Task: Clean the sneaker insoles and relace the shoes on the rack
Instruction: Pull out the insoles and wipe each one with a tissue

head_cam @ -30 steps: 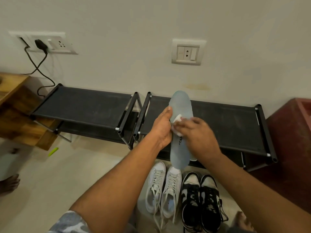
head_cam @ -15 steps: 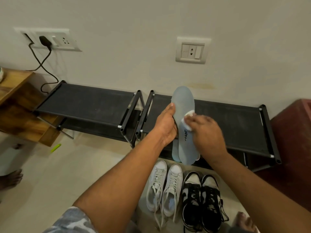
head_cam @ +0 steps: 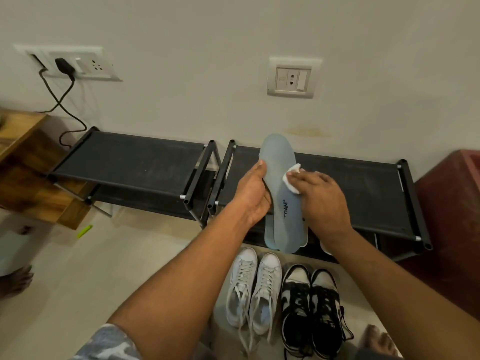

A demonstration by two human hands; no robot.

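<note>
Dark print on grey-blue insole point(head_cam: 285, 222), running lengthwise near middle: letters "OAM" legible, small mark after them; leading letter too unclear to read.

Single head-worn wide-angle view, looking forward and down, facing the wall point(head_cam: 207, 27) square on, shoe rack point(head_cam: 130, 162) across mid-frame, left hand point(head_cam: 253, 196) and right hand point(head_cam: 322, 198) close in at centre, forearms point(head_cam: 181, 281) reaching up from the bottom edge, white sneakers point(head_cam: 253, 289) just below.

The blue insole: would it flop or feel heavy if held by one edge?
Probably light and thin: the left hand holds the insole up by one edge. Likely springy, not floppy: it stands straight while the right hand presses a wipe on it.
</note>
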